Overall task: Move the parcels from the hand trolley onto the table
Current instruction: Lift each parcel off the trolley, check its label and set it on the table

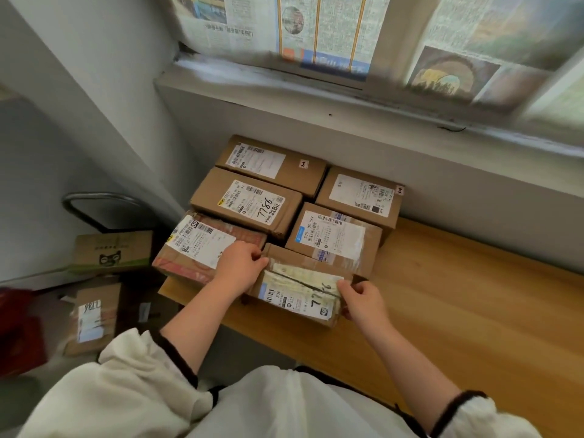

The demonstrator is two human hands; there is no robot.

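Observation:
Several brown cardboard parcels lie packed together at the left end of the wooden table [474,295]. The nearest one, a taped parcel [300,289] with a wrinkled label, sits at the table's front edge. My left hand [240,263] grips its left end and my right hand [363,300] grips its right end. Behind it lie a reddish parcel [202,245], a parcel marked 7786 [249,200] and others. On the floor at the left, the hand trolley [101,210] shows its metal handle, with a cat-logo box [113,251] and a labelled parcel [91,317] by it.
The wall and window sill [347,99] rise directly behind the parcels, with newspaper covering the window. The table's right part shows bare wood. A red object [19,330] sits at the far left on the floor.

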